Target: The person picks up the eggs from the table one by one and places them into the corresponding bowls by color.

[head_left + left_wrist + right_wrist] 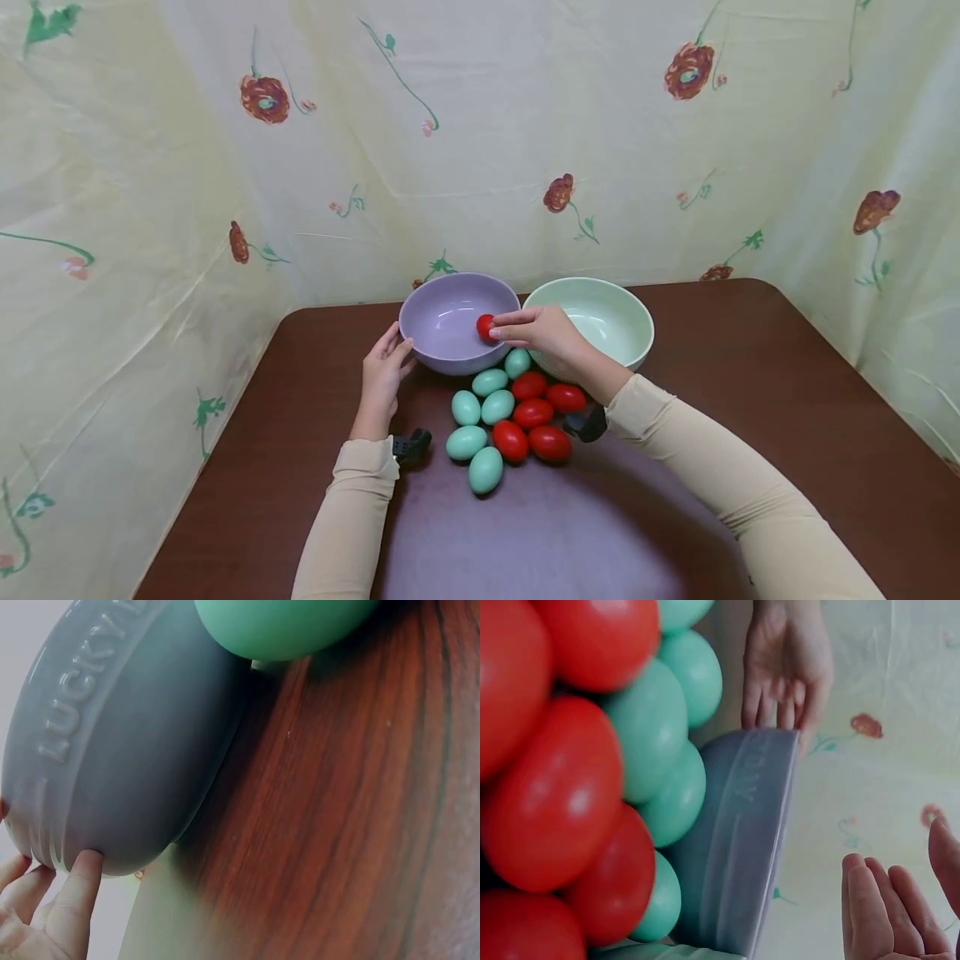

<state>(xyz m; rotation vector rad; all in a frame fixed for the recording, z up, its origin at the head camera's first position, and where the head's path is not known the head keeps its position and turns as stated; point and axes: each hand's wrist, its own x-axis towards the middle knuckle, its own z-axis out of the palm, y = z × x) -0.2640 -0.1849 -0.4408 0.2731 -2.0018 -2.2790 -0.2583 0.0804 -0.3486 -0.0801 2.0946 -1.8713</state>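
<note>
My left hand touches the left side of a purple bowl, fingers and thumb against its outside near the rim. In the left wrist view, the left hand's thumb lies on the wall with raised lettering. Over the purple bowl reaches my right hand, its fingertips overlapping a red egg. The right wrist view shows the right hand with straight fingers and the thumb apart, no egg between them. Red eggs and mint green eggs lie in a cluster before the bowls.
A pale green bowl stands beside the purple one on the right, under my right hand and forearm. Both bowls are at the back of a dark brown table. A flowered curtain hangs behind and along the sides.
</note>
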